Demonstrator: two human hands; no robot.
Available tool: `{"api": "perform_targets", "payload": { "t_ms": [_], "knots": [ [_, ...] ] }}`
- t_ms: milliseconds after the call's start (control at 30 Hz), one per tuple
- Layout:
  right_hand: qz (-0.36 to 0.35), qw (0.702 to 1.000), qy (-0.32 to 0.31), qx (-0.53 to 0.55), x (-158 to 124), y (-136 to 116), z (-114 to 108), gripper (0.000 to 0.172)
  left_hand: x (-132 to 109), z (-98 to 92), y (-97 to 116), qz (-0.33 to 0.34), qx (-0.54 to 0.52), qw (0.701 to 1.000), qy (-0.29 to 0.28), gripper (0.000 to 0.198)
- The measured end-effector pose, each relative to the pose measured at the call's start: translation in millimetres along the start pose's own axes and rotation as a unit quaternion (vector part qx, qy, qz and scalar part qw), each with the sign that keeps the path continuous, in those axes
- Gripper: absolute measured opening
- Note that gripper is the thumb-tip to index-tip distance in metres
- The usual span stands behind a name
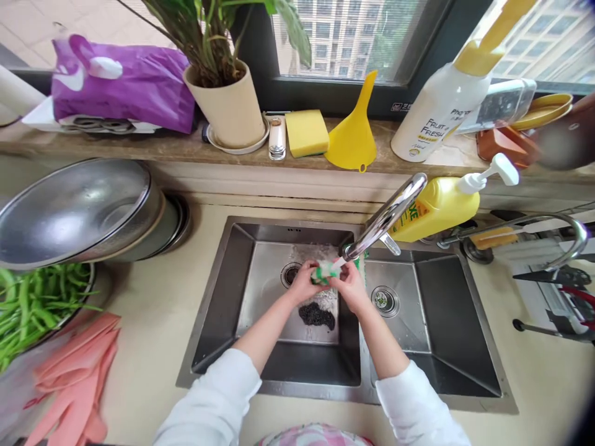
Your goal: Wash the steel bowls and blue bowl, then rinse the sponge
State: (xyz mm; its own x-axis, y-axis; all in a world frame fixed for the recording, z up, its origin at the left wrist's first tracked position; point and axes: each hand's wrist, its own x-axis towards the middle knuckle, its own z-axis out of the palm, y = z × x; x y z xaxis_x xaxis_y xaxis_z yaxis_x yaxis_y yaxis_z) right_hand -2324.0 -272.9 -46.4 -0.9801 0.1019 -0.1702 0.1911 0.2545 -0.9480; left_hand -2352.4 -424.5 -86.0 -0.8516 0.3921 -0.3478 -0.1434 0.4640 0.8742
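Note:
Over the left basin of the steel sink, my left hand and my right hand grip a small green-and-white cloth-like thing between them. Fingers of both hands are closed on it from either side; its exact kind is hard to make out. Just above it is the mouth of the chrome faucet, with water running down onto it. Below my hands, a dark steel-wool scrubber lies on the wet basin floor. Left of them a drain is partly hidden by my left hand.
Yellow detergent bottle stands behind the faucet. To the left are stacked metal bowls, green peppers and pink rubber gloves. The sill holds a potted plant, sponge, yellow funnel and white bottle. A knife rack stands right.

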Motion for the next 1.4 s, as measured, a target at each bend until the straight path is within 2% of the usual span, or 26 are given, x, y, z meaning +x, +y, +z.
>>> {"api": "perform_targets", "payload": {
  "t_ms": [67, 100, 133, 200, 267, 300, 367, 433, 500, 567, 667, 767, 867, 900, 933, 967, 1033, 1067, 1100, 1133, 1200, 1267, 1300, 1367, 1400],
  "knots": [
    [-0.051, 0.995, 0.038, -0.070, 0.4, -12.1, -20.4, 0.030, 4.0, 11.8, 4.5, -0.026, -0.093, 0.995, 0.009, 0.032],
    [-0.090, 0.983, 0.084, -0.138, 1.9, -17.7, -33.0, 0.027, 5.1, 16.6, 7.1, -0.046, -0.135, 0.990, 0.012, 0.028],
    [-0.130, 0.958, 0.138, -0.216, 4.4, -22.0, -45.8, 0.026, 5.8, 20.8, 9.5, -0.067, -0.175, 0.982, 0.016, 0.024],
    [-0.183, 0.886, 0.234, -0.357, 11.5, -23.2, -67.5, 0.035, 6.2, 27.6, 13.2, -0.113, -0.253, 0.960, 0.028, 0.019],
    [-0.183, 0.836, 0.267, -0.444, 19.4, -12.0, -79.6, 0.052, 6.4, 32.1, 15.0, -0.156, -0.329, 0.931, 0.031, 0.017],
    [-0.170, 0.826, 0.266, -0.466, 22.8, -2.5, -82.1, 0.059, 6.4, 33.2, 15.2, -0.175, -0.363, 0.915, 0.027, 0.017],
    [-0.141, 0.828, 0.251, -0.481, 26.3, 19.6, -83.0, 0.068, 5.5, 32.6, 14.8, -0.209, -0.422, 0.882, 0.009, 0.020],
    [-0.119, 0.848, 0.222, -0.467, 24.0, 37.5, -83.0, 0.075, 2.1, 28.4, 15.2, -0.234, -0.469, 0.851, -0.014, 0.022],
    [-0.116, 0.867, 0.192, -0.445, 14.5, 44.6, -83.2, 0.081, -5.5, 22.2, 18.0, -0.247, -0.509, 0.824, -0.039, 0.021],
    [-0.138, 0.875, 0.179, -0.428, -2.0, 41.2, -79.9, 0.082, -18.0, 16.1, 23.3, -0.245, -0.545, 0.799, -0.066, 0.019],
    [-0.245, 0.864, 0.122, -0.423, -32.6, 29.8, -60.5, 0.073, -43.4, 10.9, 32.5, -0.240, -0.580, 0.769, -0.119, 0.015],
    [-0.367, 0.826, 0.023, -0.427, -52.3, 21.7, -33.2, 0.057, -68.6, 10.2, 38.6, -0.221, -0.575, 0.748, -0.247, 0.017],
    [-0.418, 0.808, -0.021, -0.415, -51.4, 9.2, -20.0, 0.040, -84.9, 6.9, 42.3, -0.180, -0.523, 0.733, -0.395, 0.026],
    [-0.419, 0.809, -0.044, -0.411, -47.9, 2.6, -20.1, 0.038, -87.6, 4.3, 43.5, -0.168, -0.498, 0.740, -0.419, 0.029],
    [-0.412, 0.811, -0.074, -0.408, -44.1, -4.9, -21.7, 0.038, -89.0, 0.9, 44.8, -0.155, -0.462, 0.761, -0.429, 0.030],
    [-0.396, 0.816, -0.108, -0.407, -40.6, -12.8, -24.3, 0.039, -89.1, -3.0, 46.2, -0.134, -0.398, 0.801, -0.426, 0.030],
    [-0.326, 0.838, -0.179, -0.400, -36.4, -26.9, -29.0, 0.039, -86.8, -11.0, 49.0, -0.072, -0.207, 0.897, -0.385, 0.026],
    [-0.268, 0.855, -0.211, -0.391, -36.3, -32.1, -30.1, 0.036, -84.8, -14.7, 50.1, -0.039, -0.107, 0.930, -0.350, 0.024],
    [-0.205, 0.870, -0.236, -0.381, -37.6, -35.4, -29.9, 0.032, -82.6, -18.0, 50.8, -0.008, -0.024, 0.951, -0.309, 0.024],
    [-0.146, 0.881, -0.254, -0.371, -40.3, -36.9, -28.3, 0.029, -80.5, -20.7, 51.0, 0.017, 0.034, 0.963, -0.269, 0.025],
    [-0.062, 0.896, -0.269, -0.347, -49.0, -35.7, -21.4, 0.021, -76.8, -24.5, 49.3, 0.053, 0.083, 0.975, -0.199, 0.030],
    [-0.034, 0.901, -0.281, -0.329, -61.1, -31.5, -10.4, 0.011, -74.1, -26.7, 44.6, 0.091, 0.121, 0.978, -0.145, 0.031],
    [-0.011, 0.906, -0.292, -0.307, -68.1, -29.2, -3.9, 0.013, -72.8, -27.3, 41.5, 0.108, 0.136, 0.976, -0.129, 0.030],
    [0.093, 0.927, -0.318, -0.175, -82.6, -24.9, 10.1, 0.021, -70.0, -27.4, 34.6, 0.138, 0.158, 0.971, -0.114, 0.026],
    [0.166, 0.929, -0.326, -0.058, -89.6, -23.0, 17.2, 0.024, -68.4, -26.9, 31.3, 0.149, 0.166, 0.969, -0.110, 0.024]
  ]
}}
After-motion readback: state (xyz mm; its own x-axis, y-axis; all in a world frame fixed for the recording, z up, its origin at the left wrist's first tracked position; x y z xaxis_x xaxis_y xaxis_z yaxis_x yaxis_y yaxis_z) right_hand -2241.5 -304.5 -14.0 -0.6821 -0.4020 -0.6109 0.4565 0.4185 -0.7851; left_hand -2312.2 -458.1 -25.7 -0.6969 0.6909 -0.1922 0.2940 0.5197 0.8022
